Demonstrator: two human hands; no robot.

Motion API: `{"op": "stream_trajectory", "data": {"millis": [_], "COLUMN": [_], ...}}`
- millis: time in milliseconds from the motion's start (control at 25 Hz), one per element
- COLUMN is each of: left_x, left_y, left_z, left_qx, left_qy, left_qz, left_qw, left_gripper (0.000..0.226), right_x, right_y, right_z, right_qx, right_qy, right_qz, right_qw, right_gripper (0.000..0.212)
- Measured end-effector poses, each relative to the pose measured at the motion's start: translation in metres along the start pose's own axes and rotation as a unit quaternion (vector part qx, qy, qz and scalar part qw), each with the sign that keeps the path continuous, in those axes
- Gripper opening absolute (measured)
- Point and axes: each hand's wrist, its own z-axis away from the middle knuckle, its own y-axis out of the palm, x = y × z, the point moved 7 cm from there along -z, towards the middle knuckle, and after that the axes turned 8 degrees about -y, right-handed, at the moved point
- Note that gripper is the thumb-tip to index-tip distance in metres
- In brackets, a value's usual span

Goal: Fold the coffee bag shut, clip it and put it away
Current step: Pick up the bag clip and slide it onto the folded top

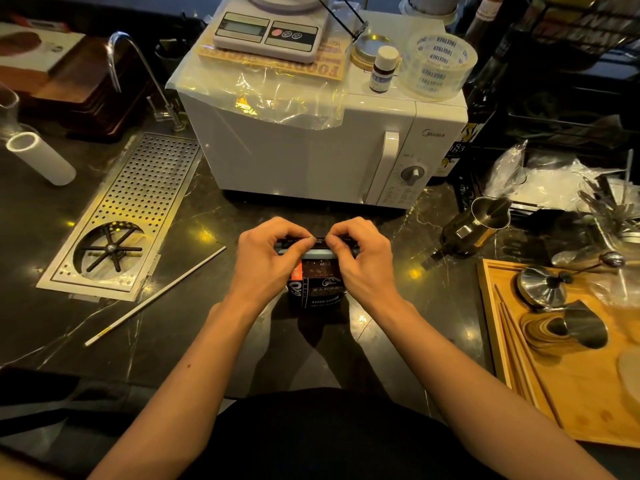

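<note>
A dark coffee bag [320, 289] with white print stands upright on the black marble counter, just in front of me. Its top is folded over, and a pale blue bar clip [317, 253] lies across the fold. My left hand [268, 252] grips the left end of the folded top and clip. My right hand [360, 254] grips the right end. The thumbs and fingertips of both hands pinch the fold from above, nearly meeting in the middle. The ends of the clip are hidden under my fingers.
A white microwave [311, 147] stands right behind the bag, with a scale [270, 32] and tape roll [438, 64] on top. A perforated metal drain tray [128, 216] lies to the left, next to a thin white stick [156, 296]. A wooden tray [568, 368] with steel jiggers and a steel pitcher [485, 220] stand to the right.
</note>
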Motion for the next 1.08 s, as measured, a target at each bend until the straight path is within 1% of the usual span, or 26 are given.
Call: {"op": "stream_trajectory", "data": {"millis": [80, 240, 320, 480, 600, 680, 840, 960, 1080], "left_x": [0.001, 0.009, 0.012, 0.011, 0.013, 0.015, 0.014, 0.018, 0.022], "left_y": [-0.001, -0.009, -0.014, -0.01, -0.014, -0.016, -0.015, -0.016, -0.018], "left_z": [0.0, 0.002, 0.003, 0.003, 0.005, 0.009, 0.014, 0.013, 0.016], "left_qx": [0.001, 0.001, -0.003, 0.005, -0.002, 0.0, 0.011, 0.019, 0.033], "left_qy": [0.002, -0.014, -0.025, -0.028, -0.039, -0.04, -0.05, -0.06, -0.061], "left_qz": [-0.002, 0.005, 0.008, 0.009, 0.016, 0.019, 0.046, 0.06, 0.058], "left_qw": [1.0, 1.0, 1.0, 1.0, 0.999, 0.999, 0.998, 0.996, 0.996], "left_gripper": [0.005, 0.01, 0.011, 0.011, 0.01, 0.014, 0.025, 0.025, 0.023], "right_x": [-0.001, -0.004, -0.007, -0.009, -0.008, -0.011, -0.022, -0.022, -0.023], "right_y": [0.001, -0.006, -0.011, -0.014, -0.014, -0.019, -0.023, -0.021, -0.023], "right_z": [0.0, 0.002, 0.004, 0.007, 0.006, 0.009, 0.016, 0.012, 0.014], "right_qx": [0.005, 0.021, 0.029, 0.003, 0.017, 0.015, -0.015, 0.025, 0.063], "right_qy": [0.016, 0.028, 0.032, 0.058, 0.063, 0.069, 0.129, 0.122, 0.122], "right_qz": [-0.003, -0.067, -0.078, -0.066, -0.089, -0.105, -0.149, -0.162, -0.162], "right_qw": [1.0, 0.997, 0.996, 0.996, 0.994, 0.992, 0.98, 0.979, 0.977], "right_gripper": [0.005, 0.005, 0.007, 0.007, 0.008, 0.009, 0.011, 0.007, 0.011]}}
